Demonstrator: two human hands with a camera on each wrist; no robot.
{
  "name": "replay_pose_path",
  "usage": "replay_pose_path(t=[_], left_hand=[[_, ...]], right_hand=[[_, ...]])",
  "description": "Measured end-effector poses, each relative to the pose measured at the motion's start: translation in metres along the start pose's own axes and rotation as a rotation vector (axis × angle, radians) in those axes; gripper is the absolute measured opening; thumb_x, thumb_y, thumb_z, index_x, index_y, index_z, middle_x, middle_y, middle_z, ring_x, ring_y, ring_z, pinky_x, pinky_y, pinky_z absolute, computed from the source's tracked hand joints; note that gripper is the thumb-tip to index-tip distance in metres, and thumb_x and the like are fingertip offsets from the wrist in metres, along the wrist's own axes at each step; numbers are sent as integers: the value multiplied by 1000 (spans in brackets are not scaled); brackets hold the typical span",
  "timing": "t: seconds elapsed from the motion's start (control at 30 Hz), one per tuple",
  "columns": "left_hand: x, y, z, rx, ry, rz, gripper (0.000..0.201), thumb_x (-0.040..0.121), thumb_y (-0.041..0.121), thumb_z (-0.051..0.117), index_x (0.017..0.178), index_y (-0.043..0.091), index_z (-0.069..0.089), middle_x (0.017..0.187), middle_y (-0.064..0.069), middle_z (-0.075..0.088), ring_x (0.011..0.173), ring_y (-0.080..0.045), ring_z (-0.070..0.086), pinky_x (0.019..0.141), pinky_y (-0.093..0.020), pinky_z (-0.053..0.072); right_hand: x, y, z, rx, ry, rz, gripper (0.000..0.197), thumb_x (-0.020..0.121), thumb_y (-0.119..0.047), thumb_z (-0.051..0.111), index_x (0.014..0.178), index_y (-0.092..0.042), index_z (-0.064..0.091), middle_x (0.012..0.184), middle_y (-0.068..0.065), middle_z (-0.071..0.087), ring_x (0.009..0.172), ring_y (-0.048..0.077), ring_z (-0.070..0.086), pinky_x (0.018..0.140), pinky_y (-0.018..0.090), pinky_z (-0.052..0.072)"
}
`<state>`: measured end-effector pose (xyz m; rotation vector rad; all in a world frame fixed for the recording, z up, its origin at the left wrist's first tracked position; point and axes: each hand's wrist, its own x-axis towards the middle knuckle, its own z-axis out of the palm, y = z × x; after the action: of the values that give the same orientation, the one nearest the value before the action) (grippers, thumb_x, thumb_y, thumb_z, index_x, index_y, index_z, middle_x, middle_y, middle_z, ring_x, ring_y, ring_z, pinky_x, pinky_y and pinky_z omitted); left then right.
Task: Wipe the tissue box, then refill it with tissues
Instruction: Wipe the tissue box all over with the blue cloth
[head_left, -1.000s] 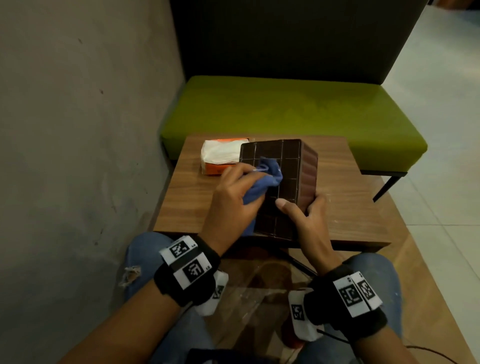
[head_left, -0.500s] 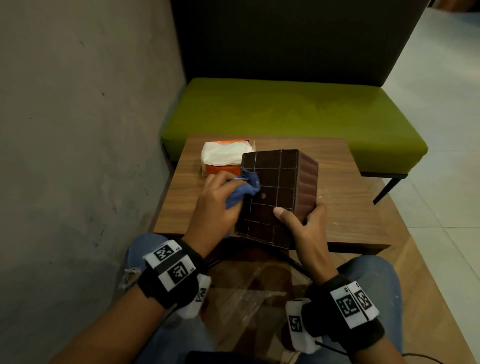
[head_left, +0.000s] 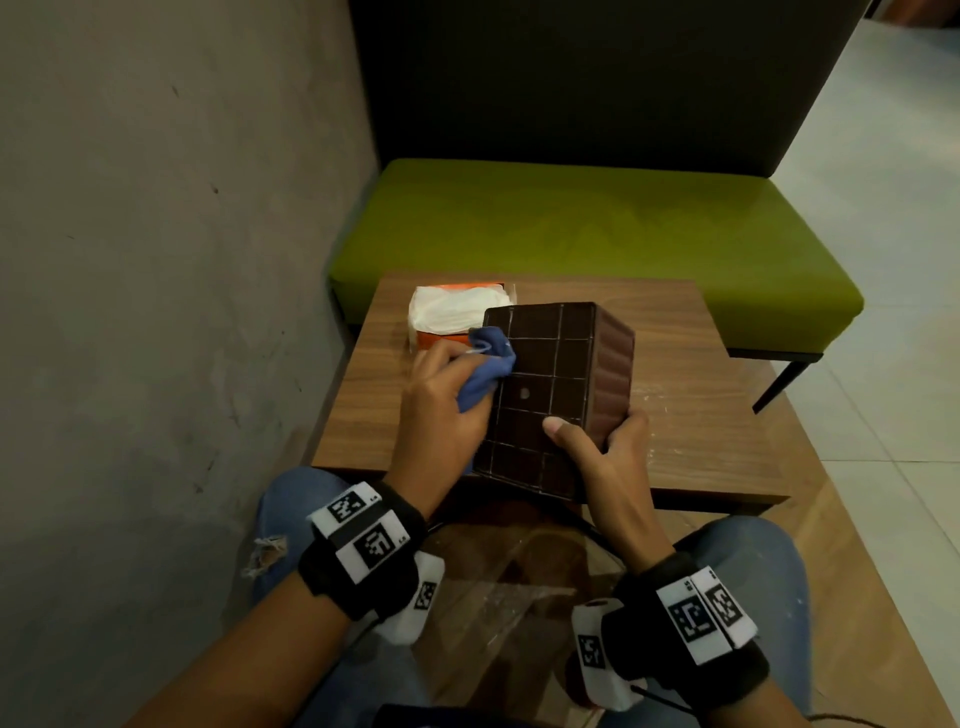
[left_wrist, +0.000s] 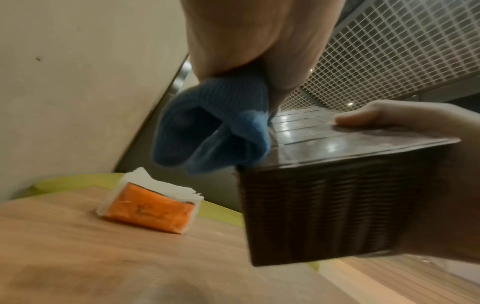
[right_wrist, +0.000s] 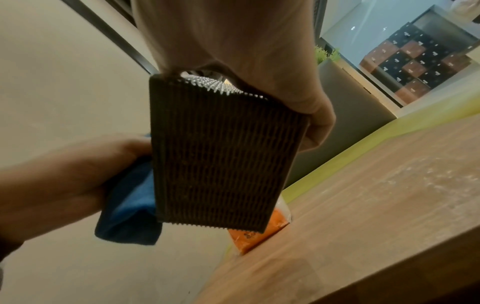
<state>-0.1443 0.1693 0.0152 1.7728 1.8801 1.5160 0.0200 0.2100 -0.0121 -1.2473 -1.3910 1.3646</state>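
Nearest to the person, both wrists carry black bands with printed markers, above the knees in blue jeans. The right hand (head_left: 605, 457) grasps the near right corner of the tissue box (head_left: 550, 384), with the thumb flat on the gridded face and the other fingers wrapped around the ribbed side. This grip holds the box tilted above the near part of the wooden desk (head_left: 691, 415), so the box does not rest flat on it. The left hand (head_left: 441, 410) is clenched around a bunched blue cloth (head_left: 485, 366) and presses it against the left edge of the gridded face. The box looks stiff and rather light, because one hand seems to carry it without effort. Its gridded face is shiny and probably slippery, while the ribbed sides should give the fingers better friction, so I think a hold across a corner with the thumb on top is the safe one. The cloth is soft and folds easily, so it must stay bunched to press well. Further away on the left lies the tissue pack (head_left: 457, 317), orange with white sheets open on top, close behind the box. The tissues are thin and will tear or crumple easily, so it seems better to lift them as a whole stack from both sides. Beyond the desk is a green bench (head_left: 597, 234), with a grey wall on the left.
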Motion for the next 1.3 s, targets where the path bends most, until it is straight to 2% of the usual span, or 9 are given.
replay_pose_path(t=[0.13, 0.37, 0.5, 0.73, 0.87, 0.97, 1.1, 1.2, 1.3], left_hand=[[-4, 23, 8, 28, -79, 134, 29, 83, 15, 59, 110, 8, 66, 104, -7, 57, 101, -20, 53, 85, -28, 46], [44, 7, 6, -39, 255, -67, 20, 84, 8, 66, 101, -1, 64, 101, -11, 59, 92, -19, 59, 79, -27, 48], [26, 5, 11, 23, 174, 8, 16, 82, 4, 65, 97, 0, 64, 93, -11, 57, 85, -24, 58, 72, -33, 48], [41, 3, 8, -21, 111, 2, 26, 83, 10, 61, 108, 10, 68, 100, -8, 59, 96, -22, 59, 82, -44, 49], [-2, 17, 16, 14, -54, 167, 31, 80, 6, 64, 111, 10, 66, 107, -5, 56, 100, -20, 53, 86, -27, 46], [-11, 9, 15, 67, -65, 261, 34, 81, 15, 59, 115, 18, 62, 114, 2, 49, 108, -18, 46, 93, -20, 37], [30, 0, 8, -66, 239, -7, 26, 87, 8, 61, 111, 19, 62, 113, -5, 59, 107, -17, 56, 91, -23, 43], [53, 8, 4, -332, 197, -239, 25, 90, 13, 61, 115, 16, 60, 114, 1, 62, 106, -8, 59, 91, -20, 46], [35, 17, 14, -309, 140, -268, 39, 92, 17, 57, 130, 14, 48, 120, 18, 50, 111, 9, 45, 87, 2, 34]], right_hand=[[-1, -6, 3, 19, -6, 6, 73, 50, -62, 73, 107, -32, 37, 121, 6, 46, 111, 23, 54, 92, 48, 52], [-8, -10, 3, -15, -42, -63, 84, 54, -61, 72, 121, -30, 32, 123, 0, 46, 112, 16, 53, 94, 44, 52], [-4, -8, -2, 56, -28, -4, 84, 51, -61, 75, 118, -29, 35, 123, 3, 50, 110, 20, 57, 90, 46, 54], [-9, -6, 1, 104, -56, 21, 85, 50, -58, 73, 119, -26, 34, 122, 3, 48, 109, 18, 57, 88, 40, 55], [-2, -10, -9, 214, -34, 95, 88, 50, -54, 74, 121, -20, 36, 122, 7, 52, 108, 26, 61, 88, 51, 55], [-1, -10, -12, 233, -87, 112, 86, 52, -50, 76, 122, -20, 36, 121, 6, 52, 106, 25, 62, 82, 44, 57], [-13, -10, -13, 256, -187, 119, 77, 59, -43, 74, 122, -25, 33, 117, 1, 54, 100, 18, 64, 70, 25, 57], [-17, -7, -11, 246, -183, 118, 77, 55, -48, 76, 118, -27, 36, 119, 1, 55, 102, 17, 65, 74, 28, 58], [-7, -11, -12, 318, -79, 77, 78, 54, -50, 74, 118, -22, 39, 118, 2, 57, 101, 17, 65, 78, 33, 57]])
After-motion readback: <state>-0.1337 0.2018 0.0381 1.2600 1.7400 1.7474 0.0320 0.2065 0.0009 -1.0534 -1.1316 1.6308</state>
